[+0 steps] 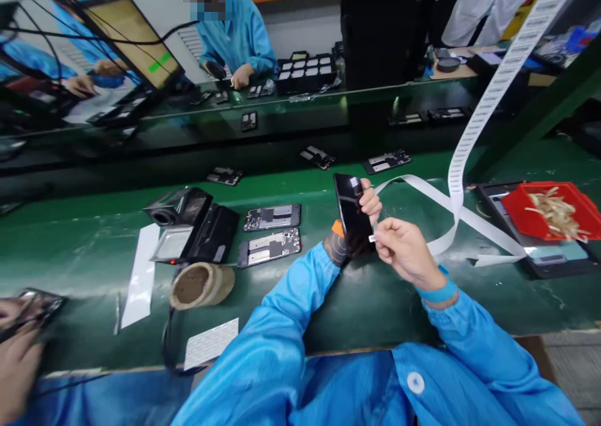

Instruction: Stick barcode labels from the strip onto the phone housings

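Note:
My left hand [370,202] is wrapped round a smartphone [353,210], its glossy black face tilted toward me above the bench. Between thumb and finger my right hand [404,250] pinches a small white sticker [372,238] at the phone's right edge. Whether the sticker touches the phone I cannot tell. A long strip of printed white labels [483,113] hangs from the upper right and curls onto the bench beyond my right hand. To the left of my left forearm lie two opened phone frames [270,249] with their inner parts showing.
A red bin [558,210] with crumpled scraps stands at right on a dark tray. At left are a scanner-like black device [213,232], a cardboard tube [204,285] and a label sheet [211,344]. More phone frames [387,161] lie along the back. Co-workers' hands [19,351] show at left and across.

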`<state>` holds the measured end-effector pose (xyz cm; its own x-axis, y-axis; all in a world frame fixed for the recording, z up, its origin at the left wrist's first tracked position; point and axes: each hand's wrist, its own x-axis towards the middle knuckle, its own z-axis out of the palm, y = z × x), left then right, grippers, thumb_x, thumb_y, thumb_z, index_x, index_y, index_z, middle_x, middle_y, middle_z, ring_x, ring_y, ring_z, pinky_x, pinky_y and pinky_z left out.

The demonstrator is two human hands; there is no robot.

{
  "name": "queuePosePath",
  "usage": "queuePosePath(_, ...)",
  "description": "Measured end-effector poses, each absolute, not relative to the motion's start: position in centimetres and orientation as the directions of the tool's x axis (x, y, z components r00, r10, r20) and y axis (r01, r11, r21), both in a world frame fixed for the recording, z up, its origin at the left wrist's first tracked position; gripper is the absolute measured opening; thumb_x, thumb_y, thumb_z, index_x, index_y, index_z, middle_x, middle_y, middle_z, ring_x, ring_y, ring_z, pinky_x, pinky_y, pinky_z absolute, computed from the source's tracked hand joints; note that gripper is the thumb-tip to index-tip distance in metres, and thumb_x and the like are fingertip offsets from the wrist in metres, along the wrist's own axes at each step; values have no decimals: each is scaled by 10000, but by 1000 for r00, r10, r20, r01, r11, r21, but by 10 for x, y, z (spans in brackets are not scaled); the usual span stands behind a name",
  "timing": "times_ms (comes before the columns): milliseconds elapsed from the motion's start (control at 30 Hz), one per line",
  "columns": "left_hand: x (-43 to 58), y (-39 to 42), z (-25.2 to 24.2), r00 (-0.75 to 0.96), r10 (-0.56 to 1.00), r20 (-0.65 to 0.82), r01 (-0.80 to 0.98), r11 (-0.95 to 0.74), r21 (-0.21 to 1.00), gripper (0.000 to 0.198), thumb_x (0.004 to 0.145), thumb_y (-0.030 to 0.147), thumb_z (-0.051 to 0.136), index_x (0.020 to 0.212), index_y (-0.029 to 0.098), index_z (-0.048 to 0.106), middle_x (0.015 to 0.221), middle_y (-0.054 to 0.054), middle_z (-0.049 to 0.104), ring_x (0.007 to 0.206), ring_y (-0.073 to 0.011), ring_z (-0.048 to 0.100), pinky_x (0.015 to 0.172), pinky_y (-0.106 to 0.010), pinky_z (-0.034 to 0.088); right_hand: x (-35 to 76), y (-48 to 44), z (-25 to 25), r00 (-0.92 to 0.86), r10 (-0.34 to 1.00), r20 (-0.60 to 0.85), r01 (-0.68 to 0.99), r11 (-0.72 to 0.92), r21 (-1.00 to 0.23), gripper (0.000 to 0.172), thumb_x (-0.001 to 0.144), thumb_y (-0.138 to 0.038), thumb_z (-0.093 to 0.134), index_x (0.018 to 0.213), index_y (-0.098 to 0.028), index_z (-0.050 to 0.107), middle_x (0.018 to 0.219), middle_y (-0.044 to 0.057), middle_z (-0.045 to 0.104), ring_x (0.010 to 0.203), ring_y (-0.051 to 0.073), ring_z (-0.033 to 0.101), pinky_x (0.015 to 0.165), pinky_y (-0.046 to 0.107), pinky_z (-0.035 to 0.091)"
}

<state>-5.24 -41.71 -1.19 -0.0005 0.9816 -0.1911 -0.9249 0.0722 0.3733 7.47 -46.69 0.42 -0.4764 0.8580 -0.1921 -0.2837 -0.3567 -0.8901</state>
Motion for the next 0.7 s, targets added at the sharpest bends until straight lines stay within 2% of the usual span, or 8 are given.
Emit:
queuePosePath(100, -52, -416, -9, 31, 994, -101, -922, 68, 382, 498, 1076, 253, 140, 737, 181, 498, 551, 59, 185, 408, -81, 152, 404, -190, 192, 65, -478, 2, -475, 863, -169, -180, -283, -942, 360, 682, -439, 858, 699, -180, 609, 506, -53, 528, 398, 63, 417, 348, 181, 290)
queuePosePath(200, -55, -414, -7, 48, 997, -69, -918, 71, 390, 489, 1076, 262, 138, 729, 189, 475, 552, 55, 169, 413, -89, 134, 400, -203, 175, 64, -480, 3, -451, 881, -142, -94, -205, -974, 332, 708, -439, 827, 699, -176, 625, 513, -42, 546, 395, 63, 410, 352, 195, 287)
queuePosePath(367, -56, -412, -4, 21, 997, -79, -915, 51, 399, 494, 1076, 248, 115, 715, 192, 447, 546, 53, 166, 409, -90, 123, 399, -208, 171, 65, -481, 7, -456, 884, -99, -20, -122, -992, 294, 733, -431, 788, 699, -182, 634, 531, -34, 557, 419, 74, 416, 397, 225, 322)
queuePosePath(533, -56, -414, -2, 28, 992, -127, -898, 81, 432, 456, 1078, 269, 184, 721, 195, 460, 529, 43, 246, 410, -90, 202, 405, -209, 217, 65, -483, 0, -418, 908, -12, 140, 52, -989, 253, 786, -401, 738, 699, -196, 618, 585, -23, 573, 517, 103, 476, 498, 252, 392)
queuePosePath(633, -61, -410, -1, -34, 985, -167, -877, 51, 478, 502, 1074, 457, 239, 723, 195, 484, 513, 43, 293, 408, -88, 246, 392, -214, 234, 74, -474, -7, -343, 938, 56, 297, 165, -941, 285, 754, -399, 789, 744, -215, 572, 567, -61, 495, 532, 107, 449, 529, 260, 390)
queuePosePath(700, -65, -404, 0, -156, 944, -292, -842, 27, 539, 574, 1012, 658, 314, 700, 200, 466, 508, 50, 312, 404, -81, 279, 387, -212, 229, 81, -465, -12, -239, 964, 116, 317, 190, -929, 329, 734, -421, 811, 859, -220, 582, 650, -48, 544, 580, 124, 498, 564, 272, 435)
